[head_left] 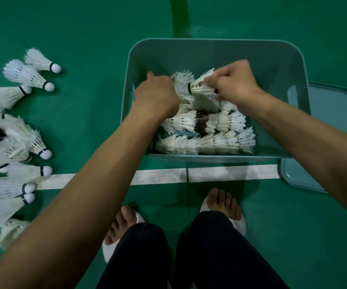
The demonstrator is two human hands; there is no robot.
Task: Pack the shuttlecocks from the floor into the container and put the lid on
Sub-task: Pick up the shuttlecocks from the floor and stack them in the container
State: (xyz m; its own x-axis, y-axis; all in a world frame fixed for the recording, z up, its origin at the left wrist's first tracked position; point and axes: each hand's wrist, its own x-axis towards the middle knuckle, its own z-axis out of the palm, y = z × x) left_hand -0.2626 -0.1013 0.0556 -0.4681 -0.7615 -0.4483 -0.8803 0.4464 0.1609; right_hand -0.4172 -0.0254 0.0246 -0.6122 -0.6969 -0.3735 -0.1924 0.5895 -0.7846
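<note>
A teal plastic container (216,50) stands on the green floor ahead of me, with rows of nested white shuttlecocks (206,141) lying inside. Both my hands are down in it. My right hand (234,82) grips a stack of shuttlecocks (199,87) by the feathers. My left hand (157,90) holds the other end of that stack, its fingers curled and partly hidden. Several loose shuttlecocks (25,74) lie on the floor at the left. The teal lid (333,113) lies flat on the floor, right of the container and partly under my right forearm.
A white court line (231,173) runs across the floor just in front of the container. My feet in white slippers (222,207) stand close behind it. A lighter green stripe (181,15) leads away beyond the container.
</note>
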